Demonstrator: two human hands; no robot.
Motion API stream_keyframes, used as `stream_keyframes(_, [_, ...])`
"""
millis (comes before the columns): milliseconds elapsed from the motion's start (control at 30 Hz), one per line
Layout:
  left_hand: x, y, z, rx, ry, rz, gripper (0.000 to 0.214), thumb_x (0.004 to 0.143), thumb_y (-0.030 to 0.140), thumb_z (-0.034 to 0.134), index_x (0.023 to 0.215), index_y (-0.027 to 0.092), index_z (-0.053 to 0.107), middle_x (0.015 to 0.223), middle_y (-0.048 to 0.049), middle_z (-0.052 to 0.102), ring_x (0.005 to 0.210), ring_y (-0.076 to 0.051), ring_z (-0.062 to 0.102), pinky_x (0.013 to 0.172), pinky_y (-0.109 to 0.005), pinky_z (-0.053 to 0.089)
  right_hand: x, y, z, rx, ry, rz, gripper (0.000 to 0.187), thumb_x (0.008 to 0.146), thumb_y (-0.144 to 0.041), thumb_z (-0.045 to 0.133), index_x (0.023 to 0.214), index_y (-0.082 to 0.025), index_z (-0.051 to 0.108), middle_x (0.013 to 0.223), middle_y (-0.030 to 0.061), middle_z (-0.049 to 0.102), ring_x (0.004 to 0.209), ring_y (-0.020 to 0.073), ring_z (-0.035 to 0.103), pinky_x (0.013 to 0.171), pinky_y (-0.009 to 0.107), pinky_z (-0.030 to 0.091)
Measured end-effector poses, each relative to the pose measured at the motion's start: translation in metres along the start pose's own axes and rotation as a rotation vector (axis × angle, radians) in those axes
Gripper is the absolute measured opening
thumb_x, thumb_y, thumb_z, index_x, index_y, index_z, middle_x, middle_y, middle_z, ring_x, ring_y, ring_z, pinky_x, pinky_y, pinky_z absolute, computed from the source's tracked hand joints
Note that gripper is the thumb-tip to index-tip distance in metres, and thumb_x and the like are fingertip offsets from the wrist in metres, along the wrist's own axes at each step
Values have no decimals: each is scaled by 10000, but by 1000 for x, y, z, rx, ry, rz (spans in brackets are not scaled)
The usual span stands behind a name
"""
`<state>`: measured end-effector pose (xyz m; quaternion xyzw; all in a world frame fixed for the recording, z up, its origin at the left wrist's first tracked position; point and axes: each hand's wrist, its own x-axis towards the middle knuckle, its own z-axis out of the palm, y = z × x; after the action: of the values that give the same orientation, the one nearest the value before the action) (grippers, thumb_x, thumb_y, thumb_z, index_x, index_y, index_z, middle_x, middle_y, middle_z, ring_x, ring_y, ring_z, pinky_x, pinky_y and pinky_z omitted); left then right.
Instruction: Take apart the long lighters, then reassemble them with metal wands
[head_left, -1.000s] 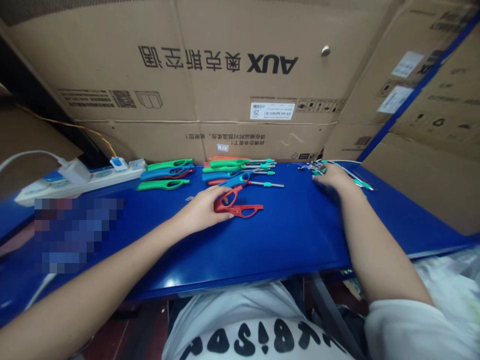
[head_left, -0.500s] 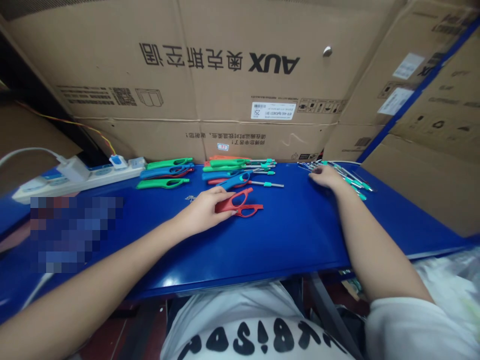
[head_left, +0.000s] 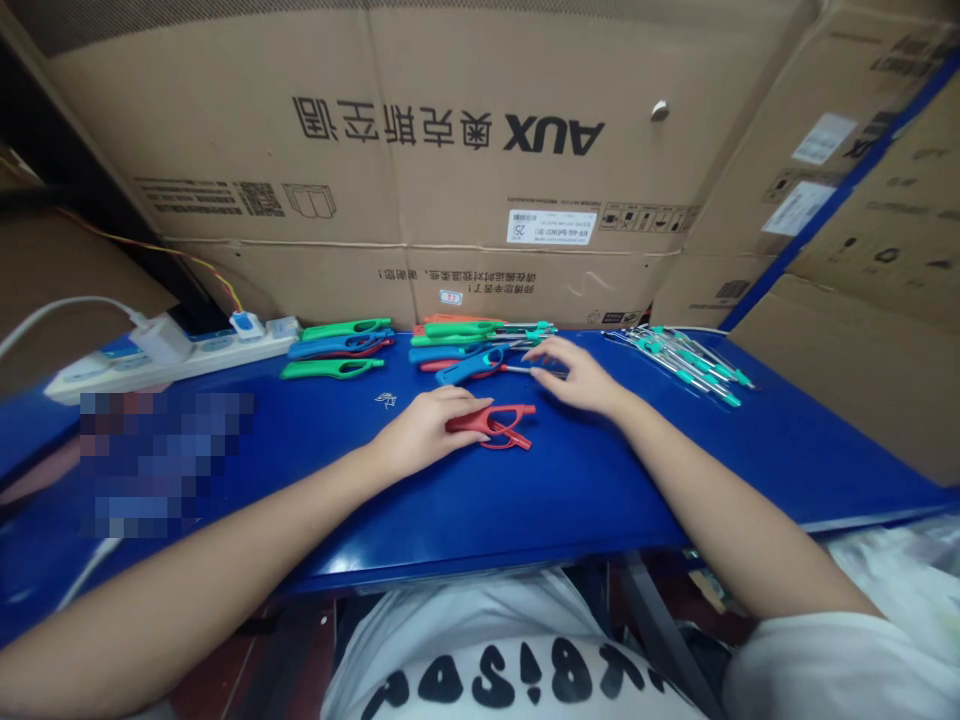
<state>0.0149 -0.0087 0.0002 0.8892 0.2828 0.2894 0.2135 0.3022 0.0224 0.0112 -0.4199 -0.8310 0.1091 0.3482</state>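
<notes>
My left hand [head_left: 439,425] is closed round red plastic lighter handles [head_left: 504,418]; two looped ends stick out to the right, just above the table. My right hand [head_left: 576,378] has thumb and forefinger apart, over the metal tube end of a lighter in the middle pile. Whether it touches the tube cannot be made out. In that pile a blue lighter [head_left: 472,366] lies on top, with green lighters [head_left: 457,330] and red and orange ones around it. Right of my right hand are loose metal lighter tubes [head_left: 686,362] with teal collars.
Green, blue and red handles [head_left: 337,345] lie in a stack at the left, beside a white power strip [head_left: 202,350] with plugs in it. Cardboard panels [head_left: 450,190] stand along the back and right of the blue table [head_left: 585,490]. A blurred patch covers the table's left.
My right hand has left the metal tubes and moved left to the middle pile. My left hand still holds the red handles, now turned slightly.
</notes>
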Motion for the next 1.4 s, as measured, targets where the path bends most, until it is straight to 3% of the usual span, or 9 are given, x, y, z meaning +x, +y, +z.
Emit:
stream_keyframes(133, [1, -6, 3, 17, -24, 13, 369, 880, 376, 715, 1205, 201, 723, 1081, -120, 745, 1019, -248, 668, 943, -379, 520, -3, -37, 14, 215, -305, -30, 308, 966, -461, 540, 979, -195, 696, 872, 39, 697, 773, 168, 614, 742, 300, 493])
stream_keyframes(267, [3, -8, 0, 46, -53, -21, 374, 872, 413, 715, 1190, 217, 730, 1103, -112, 737, 1040, -253, 652, 955, -385, 500, -8, -46, 15, 232, -488, 15, 416, 854, -556, 686, 1053, -191, 685, 686, -36, 583, 594, 114, 497, 557, 231, 398])
stream_keyframes(433, [2, -9, -10, 180, -89, -39, 505, 801, 562, 747, 1165, 212, 746, 1094, -108, 718, 1037, -272, 643, 982, -401, 473, -9, -37, 7, 64, -489, 13, 337, 873, -519, 675, 921, -186, 689, 690, -30, 584, 592, 104, 495, 567, 233, 364])
stream_keyframes(667, [-1, 0, -26, 320, -208, -149, 424, 849, 518, 696, 1170, 243, 738, 1162, -56, 702, 1046, -241, 662, 836, -300, 509, -10, -33, 0, 21, -534, 25, 415, 793, -549, 753, 989, -190, 687, 791, 3, 638, 675, 128, 528, 592, 235, 361])
stream_keyframes(833, [-1, 10, -26, 369, -220, -147, 297, 910, 449, 641, 1100, 248, 750, 1096, -39, 716, 975, -210, 675, 746, -265, 503, -8, -36, 0, -71, -520, 10, 141, 876, -318, 678, 902, -180, 687, 776, 9, 645, 673, 124, 529, 598, 236, 333])
stream_keyframes(933, [-1, 12, -25, 404, -208, -143, 285, 949, 439, 585, 1053, 227, 745, 1053, -48, 720, 954, -210, 677, 754, -272, 503, -7, -37, -2, -111, -522, 38, 113, 865, -290, 684, 868, -180, 661, 758, 6, 649, 653, 122, 524, 593, 237, 320])
stream_keyframes(1100, [0, 10, -28, 378, -168, -178, 284, 916, 467, 631, 1021, 222, 729, 1042, -45, 731, 952, -221, 680, 799, -292, 503, -7, -36, -4, -80, -560, 100, 144, 875, -317, 679, 862, -181, 636, 758, 8, 649, 639, 123, 523, 587, 236, 335])
stream_keyframes(1233, [1, 11, -30, 349, -208, -226, 362, 844, 520, 705, 1055, 228, 734, 1083, -44, 724, 928, -225, 682, 741, -289, 500, -8, -34, -5, -90, -568, 112, 144, 881, -324, 667, 869, -185, 631, 768, 8, 656, 639, 127, 529, 579, 240, 333])
stream_keyframes(1400, [0, 9, -27, 303, -198, -259, 334, 856, 489, 695, 1054, 226, 746, 1084, -48, 721, 919, -225, 676, 767, -297, 513, -7, -35, -7, -97, -576, 144, 147, 881, -327, 669, 879, -184, 634, 780, 16, 664, 641, 131, 534, 572, 246, 329])
